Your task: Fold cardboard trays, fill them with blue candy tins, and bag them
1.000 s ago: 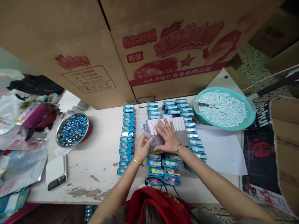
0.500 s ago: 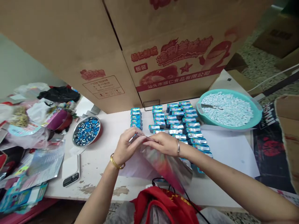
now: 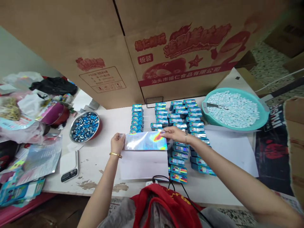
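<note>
My left hand [image 3: 117,143] pinches the left end of a shiny, rainbow-silver foil sheet [image 3: 144,141]. At its right end, the fingers of my right hand [image 3: 174,134] are closed on the upper corner. The sheet now appears as a narrow horizontal strip, stretched between both hands over white paper [image 3: 144,166] on the table. Behind and right of the strip stand rows of small blue boxes [image 3: 179,161] with shiny tops, some hidden by my right hand and forearm. A shorter row of blue boxes [image 3: 137,118] stands beyond the strip.
To the left are a metal bowl [image 3: 101,128] of shiny blue pieces, a white device with a dark display [image 3: 69,164], and a heap of bags. A teal basin [image 3: 204,115] of pale tablets with a blade-like tool stands right. Large cardboard boxes [image 3: 180,69] rise behind.
My hands have moved apart, the left one leftward and the right one rightward. The foil sheet, earlier hanging toward my body, is now a flat strip between them.
</note>
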`<state>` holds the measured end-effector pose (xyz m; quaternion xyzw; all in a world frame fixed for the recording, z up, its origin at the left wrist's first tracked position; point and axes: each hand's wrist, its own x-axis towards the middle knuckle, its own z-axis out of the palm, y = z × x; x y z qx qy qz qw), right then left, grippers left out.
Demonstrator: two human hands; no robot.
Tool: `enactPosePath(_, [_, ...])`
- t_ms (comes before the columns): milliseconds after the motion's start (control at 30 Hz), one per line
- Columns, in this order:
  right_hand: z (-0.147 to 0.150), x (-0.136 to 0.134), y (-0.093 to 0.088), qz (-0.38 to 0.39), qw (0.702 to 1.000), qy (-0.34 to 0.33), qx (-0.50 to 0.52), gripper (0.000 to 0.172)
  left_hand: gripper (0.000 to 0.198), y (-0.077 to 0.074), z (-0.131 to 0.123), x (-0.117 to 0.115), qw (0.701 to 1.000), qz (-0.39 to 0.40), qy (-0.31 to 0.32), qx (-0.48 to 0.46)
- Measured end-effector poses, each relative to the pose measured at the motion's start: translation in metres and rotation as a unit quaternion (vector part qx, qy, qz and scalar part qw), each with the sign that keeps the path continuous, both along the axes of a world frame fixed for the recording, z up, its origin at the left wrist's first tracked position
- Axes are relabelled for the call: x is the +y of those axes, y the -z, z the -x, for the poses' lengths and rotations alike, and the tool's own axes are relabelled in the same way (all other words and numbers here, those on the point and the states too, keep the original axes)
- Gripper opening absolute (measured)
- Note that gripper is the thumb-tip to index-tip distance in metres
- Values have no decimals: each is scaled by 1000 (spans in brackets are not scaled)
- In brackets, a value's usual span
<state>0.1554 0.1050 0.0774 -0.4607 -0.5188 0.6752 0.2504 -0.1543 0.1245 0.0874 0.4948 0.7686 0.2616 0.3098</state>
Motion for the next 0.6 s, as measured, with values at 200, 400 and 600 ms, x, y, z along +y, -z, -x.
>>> enactPosePath(200, [64, 14, 45, -60, 989, 135, 7, 47, 41, 20, -31, 2, 945, -125, 243, 180])
enactPosePath(400, [79, 26, 63, -54, 987, 150, 25, 44, 22, 34, -67, 22, 894, -72, 406, 173])
enactPosePath(600, [85, 33, 84, 5, 984, 171, 38, 46, 23, 47, -73, 34, 864, -165, 425, 212])
